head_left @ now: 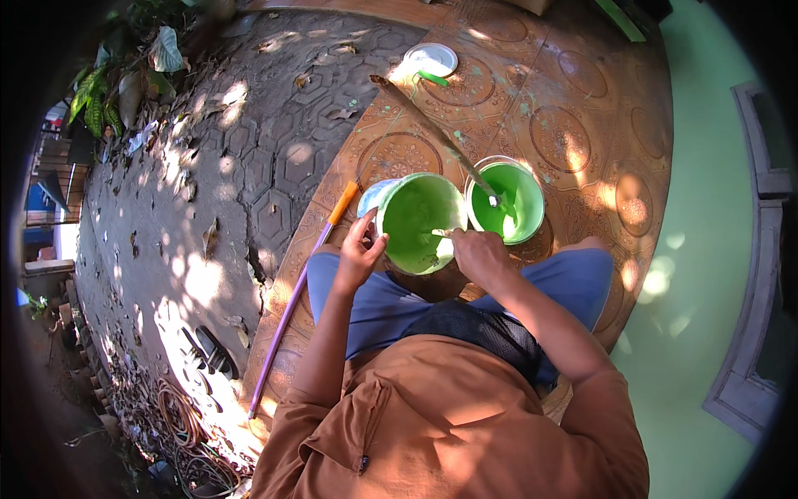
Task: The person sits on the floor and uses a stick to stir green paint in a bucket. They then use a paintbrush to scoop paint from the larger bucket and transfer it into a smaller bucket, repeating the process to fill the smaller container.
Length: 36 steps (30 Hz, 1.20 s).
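Observation:
A paint bucket (413,220), its inside coated in green, stands tilted toward me between my knees. My left hand (362,251) grips its left rim. In my right hand (484,258) is a short pale stick-like tool (444,234), its tip over the bucket's inside; its exact kind I cannot make out. Close by on the right stands a second bucket (526,204) with bright green paint in it. A long wooden stick (432,133) leans out of that one, its lower end smeared with paint.
A round lid (431,59) and a small green piece (433,78) lie farther off on the brown tiles (403,158). Along the tile edge at left lies a purple pole (291,308) with an orange end. Dark sandals (214,349) rest on the pavement; a green wall (690,249) rises at right.

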Each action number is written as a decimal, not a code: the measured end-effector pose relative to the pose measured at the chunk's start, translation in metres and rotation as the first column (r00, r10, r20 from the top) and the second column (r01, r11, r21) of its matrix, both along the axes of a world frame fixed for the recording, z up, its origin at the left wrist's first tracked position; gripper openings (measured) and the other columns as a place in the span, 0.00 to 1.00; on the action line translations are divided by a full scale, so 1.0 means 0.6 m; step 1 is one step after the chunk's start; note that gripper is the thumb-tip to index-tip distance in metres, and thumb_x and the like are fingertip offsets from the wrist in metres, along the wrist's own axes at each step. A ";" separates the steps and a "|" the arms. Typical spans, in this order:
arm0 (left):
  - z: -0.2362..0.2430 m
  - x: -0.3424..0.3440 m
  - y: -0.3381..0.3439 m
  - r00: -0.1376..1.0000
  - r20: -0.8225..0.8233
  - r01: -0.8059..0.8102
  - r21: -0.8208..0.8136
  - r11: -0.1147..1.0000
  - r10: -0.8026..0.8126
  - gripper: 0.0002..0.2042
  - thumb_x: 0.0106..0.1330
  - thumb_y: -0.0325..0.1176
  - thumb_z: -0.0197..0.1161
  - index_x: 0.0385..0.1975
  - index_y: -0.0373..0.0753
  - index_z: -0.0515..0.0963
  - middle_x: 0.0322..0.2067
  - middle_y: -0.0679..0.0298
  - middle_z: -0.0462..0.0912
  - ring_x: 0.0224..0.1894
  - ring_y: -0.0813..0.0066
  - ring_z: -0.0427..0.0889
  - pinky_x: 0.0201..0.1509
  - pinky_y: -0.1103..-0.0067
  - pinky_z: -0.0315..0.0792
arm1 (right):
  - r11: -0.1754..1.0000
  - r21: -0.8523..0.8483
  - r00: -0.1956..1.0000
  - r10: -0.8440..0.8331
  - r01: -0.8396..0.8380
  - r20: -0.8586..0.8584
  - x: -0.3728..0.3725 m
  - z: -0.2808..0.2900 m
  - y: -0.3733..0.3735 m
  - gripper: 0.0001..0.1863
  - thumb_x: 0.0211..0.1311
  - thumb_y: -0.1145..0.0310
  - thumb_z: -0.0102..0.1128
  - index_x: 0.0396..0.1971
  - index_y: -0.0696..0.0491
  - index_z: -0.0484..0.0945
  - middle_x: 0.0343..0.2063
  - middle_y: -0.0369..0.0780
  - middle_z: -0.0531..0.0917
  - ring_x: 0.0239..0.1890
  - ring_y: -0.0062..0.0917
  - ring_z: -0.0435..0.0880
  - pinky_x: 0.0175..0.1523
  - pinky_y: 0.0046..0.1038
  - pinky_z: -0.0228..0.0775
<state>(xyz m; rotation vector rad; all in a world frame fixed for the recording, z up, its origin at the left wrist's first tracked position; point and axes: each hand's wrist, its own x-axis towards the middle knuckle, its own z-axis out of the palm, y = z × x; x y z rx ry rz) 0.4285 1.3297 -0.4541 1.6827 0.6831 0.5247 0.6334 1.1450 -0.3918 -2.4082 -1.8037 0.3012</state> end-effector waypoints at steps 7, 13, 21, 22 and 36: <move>-0.009 0.000 0.010 0.998 -0.040 0.039 -0.043 0.998 -0.041 0.26 0.65 0.24 0.66 0.64 0.34 0.68 0.38 0.70 0.67 0.35 0.84 0.67 0.39 0.85 0.67 | 0.994 0.065 0.996 -0.086 0.088 -0.035 0.024 -0.016 -0.009 0.06 0.59 0.76 0.52 0.27 0.57 0.80 0.20 0.45 0.84 0.25 0.35 0.87 0.30 0.35 0.79; 0.005 0.006 0.014 0.995 -0.081 0.056 -0.035 0.998 -0.058 0.27 0.66 0.25 0.65 0.66 0.36 0.66 0.37 0.70 0.67 0.35 0.84 0.67 0.40 0.86 0.67 | 0.977 0.160 0.984 -0.124 0.144 -0.125 0.021 -0.026 -0.002 0.05 0.55 0.74 0.56 0.25 0.56 0.82 0.19 0.46 0.84 0.26 0.39 0.86 0.34 0.38 0.79; 0.062 0.023 -0.004 0.972 -0.229 0.047 -0.034 0.998 -0.053 0.28 0.68 0.25 0.63 0.68 0.34 0.63 0.35 0.71 0.71 0.35 0.84 0.69 0.42 0.85 0.68 | 0.968 0.241 0.987 -0.039 0.076 -0.153 0.013 -0.019 -0.013 0.05 0.54 0.76 0.57 0.26 0.60 0.80 0.22 0.47 0.84 0.24 0.37 0.86 0.30 0.35 0.78; 0.063 0.025 -0.005 0.977 -0.206 0.040 -0.061 0.997 -0.052 0.28 0.68 0.24 0.62 0.68 0.33 0.63 0.35 0.70 0.71 0.36 0.83 0.70 0.43 0.85 0.69 | 0.949 0.296 0.991 -0.072 0.104 -0.115 0.016 -0.019 -0.005 0.05 0.55 0.76 0.56 0.26 0.61 0.80 0.21 0.46 0.84 0.24 0.38 0.86 0.30 0.36 0.78; 0.049 0.021 0.008 0.983 -0.177 0.032 -0.127 0.991 -0.054 0.29 0.68 0.28 0.62 0.68 0.31 0.62 0.37 0.68 0.73 0.40 0.81 0.71 0.49 0.84 0.67 | 0.953 0.281 0.972 -0.043 0.109 -0.232 -0.002 -0.024 0.015 0.14 0.67 0.72 0.48 0.45 0.64 0.77 0.20 0.45 0.84 0.23 0.35 0.86 0.26 0.34 0.78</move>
